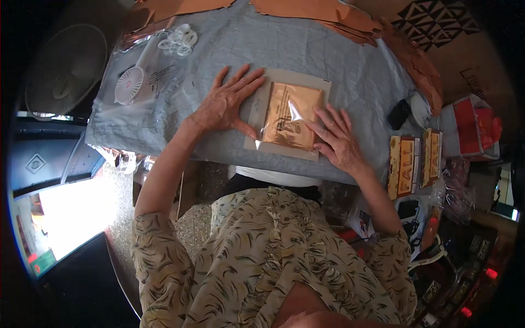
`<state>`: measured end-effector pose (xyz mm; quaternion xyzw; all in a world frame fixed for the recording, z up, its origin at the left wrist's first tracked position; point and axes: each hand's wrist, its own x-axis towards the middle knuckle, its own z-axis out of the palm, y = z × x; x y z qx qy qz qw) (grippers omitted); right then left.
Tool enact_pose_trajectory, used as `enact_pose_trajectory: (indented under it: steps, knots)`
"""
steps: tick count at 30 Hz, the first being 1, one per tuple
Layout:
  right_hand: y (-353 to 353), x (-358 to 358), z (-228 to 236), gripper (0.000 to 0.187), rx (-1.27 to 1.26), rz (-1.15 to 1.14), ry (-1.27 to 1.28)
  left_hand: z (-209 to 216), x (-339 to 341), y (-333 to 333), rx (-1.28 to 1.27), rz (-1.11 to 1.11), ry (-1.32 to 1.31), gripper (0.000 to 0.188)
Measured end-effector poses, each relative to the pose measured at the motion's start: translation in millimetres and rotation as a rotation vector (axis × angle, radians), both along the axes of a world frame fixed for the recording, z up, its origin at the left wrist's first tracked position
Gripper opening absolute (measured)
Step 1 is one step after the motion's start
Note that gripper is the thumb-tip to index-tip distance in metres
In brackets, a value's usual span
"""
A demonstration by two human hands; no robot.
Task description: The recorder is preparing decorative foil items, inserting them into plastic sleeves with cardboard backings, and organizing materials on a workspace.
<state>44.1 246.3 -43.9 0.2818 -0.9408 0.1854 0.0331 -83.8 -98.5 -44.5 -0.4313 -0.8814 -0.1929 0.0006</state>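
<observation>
A shiny copper-coloured flat packet [290, 128] with dark print lies on a pale grey-beige sheet [257, 117] near the table's front edge. Light glints off its glossy surface. My left hand [227, 104] rests flat and open at the sheet's left side, with the fingers spread and the thumb by its lower left edge. On the other side, my right hand [340, 141] is open too, its fingers loosely spread over the packet's right edge. Neither hand grips anything.
A grey cloth [219, 49] covers the table. Left stand a pink-and-white round slatted item [130, 86], clear plastic bags [120, 112] and white rings [179, 39]. Brown sheets [317, 16] lie along the far edge. Right are a black object [399, 113], yellow-red boxes [403, 167] and a red-white container [473, 128].
</observation>
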Motion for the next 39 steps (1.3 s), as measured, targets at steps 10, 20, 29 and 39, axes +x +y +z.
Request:
enact_pose_trajectory:
  steps: [10,20,29,39]
  knots:
    - [-11,-9,14,0.068,0.338,0.08,-0.088,-2,-4,-1,0.004,-0.022,-0.014,0.146]
    - [-30,-16,21,0.066,0.326,0.09,-0.124,-1,-2,-2,0.033,-0.016,-0.006,0.144]
    - [-39,-22,19,0.063,0.292,0.089,-0.105,0,-3,-2,-0.02,-0.019,0.017,0.147]
    - [-29,-18,15,0.062,0.118,0.071,-0.082,4,-42,44,0.219,0.133,-0.019,0.061]
